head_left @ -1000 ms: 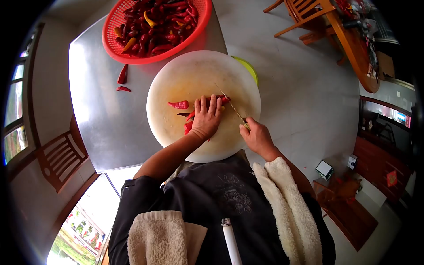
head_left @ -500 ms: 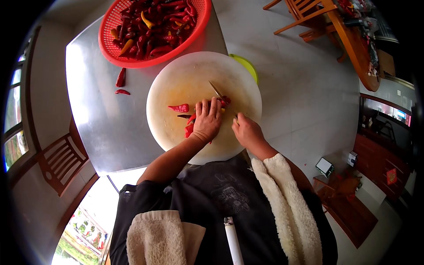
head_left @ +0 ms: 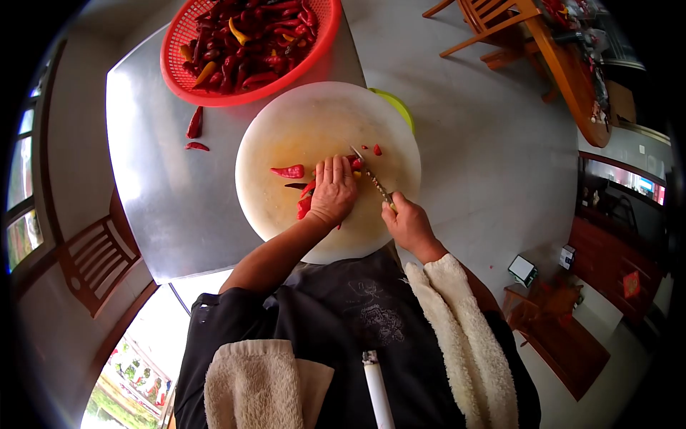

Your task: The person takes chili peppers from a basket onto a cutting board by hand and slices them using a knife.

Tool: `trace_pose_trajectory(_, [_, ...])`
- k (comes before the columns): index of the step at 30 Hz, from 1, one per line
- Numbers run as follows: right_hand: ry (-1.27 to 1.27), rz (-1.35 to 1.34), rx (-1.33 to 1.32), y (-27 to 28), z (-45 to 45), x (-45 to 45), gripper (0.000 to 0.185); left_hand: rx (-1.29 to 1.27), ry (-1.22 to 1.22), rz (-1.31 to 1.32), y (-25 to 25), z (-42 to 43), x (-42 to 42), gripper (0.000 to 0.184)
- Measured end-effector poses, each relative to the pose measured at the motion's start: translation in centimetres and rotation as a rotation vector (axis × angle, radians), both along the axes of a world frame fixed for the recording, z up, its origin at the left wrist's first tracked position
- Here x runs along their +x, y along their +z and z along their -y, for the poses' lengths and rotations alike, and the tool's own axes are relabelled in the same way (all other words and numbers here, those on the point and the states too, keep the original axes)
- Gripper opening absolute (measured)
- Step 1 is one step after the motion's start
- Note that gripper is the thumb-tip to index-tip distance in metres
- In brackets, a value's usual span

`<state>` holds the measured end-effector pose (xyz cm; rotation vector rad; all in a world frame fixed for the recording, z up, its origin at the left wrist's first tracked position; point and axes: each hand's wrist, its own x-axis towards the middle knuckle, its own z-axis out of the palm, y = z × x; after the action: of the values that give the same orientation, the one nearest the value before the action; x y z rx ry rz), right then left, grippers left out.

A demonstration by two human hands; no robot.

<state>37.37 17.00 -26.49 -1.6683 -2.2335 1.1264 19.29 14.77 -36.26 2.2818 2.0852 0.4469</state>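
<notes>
On the round white cutting board [head_left: 286, 222], my left hand [head_left: 334, 191] lies over several red chili peppers [head_left: 304, 207], its fingers together and holding them down. Parts of the peppers are hidden beneath it. My right hand [head_left: 411, 223] is closed round the handle of a knife [head_left: 377, 184]. The blade slants up and left, its tip just beyond my left fingertips, with small bits stuck along it. A pepper end [head_left: 355, 162] shows between fingers and blade. Two cut pieces [head_left: 377, 149] lie right of the blade. One loose red pepper [head_left: 288, 171] rests left of my hand.
A red plastic basket [head_left: 259, 98] heaped with chili peppers stands beyond the board on the metal table [head_left: 164, 207]. Two loose peppers [head_left: 195, 123] lie beside it. A yellow-green rim [head_left: 395, 107] pokes out behind the board. A lit cigarette [head_left: 377, 390] juts in from below.
My right hand has moved slightly right and down with the knife. The blade shows more of its length, and cut pieces now lie to its right. My left hand stays on the peppers.
</notes>
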Motion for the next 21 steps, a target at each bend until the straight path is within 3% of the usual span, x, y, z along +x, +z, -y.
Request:
trace_pose_trajectory(9, [0.074,0.107,-0.042,2.1,-0.1,-0.3,0.019,-0.015,-0.034,-0.010,0.2,-0.3,-0.2,0.050])
trace_pose_trajectory(21, [0.030,-0.020,0.150,-4.7,-1.0,-2.1,0.020,0.054,-0.010,0.032,-0.1,-0.2,-0.3,0.053])
